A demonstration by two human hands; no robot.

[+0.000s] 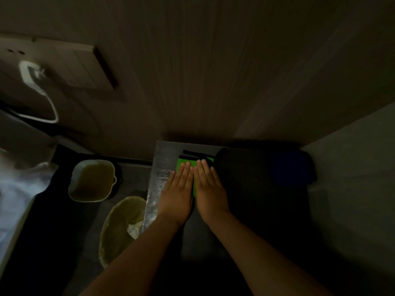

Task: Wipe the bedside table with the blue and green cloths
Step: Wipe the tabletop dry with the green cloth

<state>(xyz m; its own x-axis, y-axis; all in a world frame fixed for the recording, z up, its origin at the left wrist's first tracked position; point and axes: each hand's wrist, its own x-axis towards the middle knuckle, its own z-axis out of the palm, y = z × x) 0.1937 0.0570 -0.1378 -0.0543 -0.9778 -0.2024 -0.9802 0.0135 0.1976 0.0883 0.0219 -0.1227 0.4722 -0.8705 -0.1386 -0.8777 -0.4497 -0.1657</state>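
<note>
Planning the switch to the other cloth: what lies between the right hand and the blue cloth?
In the head view, a dark rounded object sits on the table between the right hand and the blue cloth; too dim to identify.

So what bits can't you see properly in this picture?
- Green cloth: head view, mostly covered by the left hand and right hand lying flat on it.
- Blue cloth: head view, too dark to tell its shape or folds.
- Table: its right part is lost in shadow, the near end behind the arms.
- Dark object beside the hands: too dim to identify.
</note>
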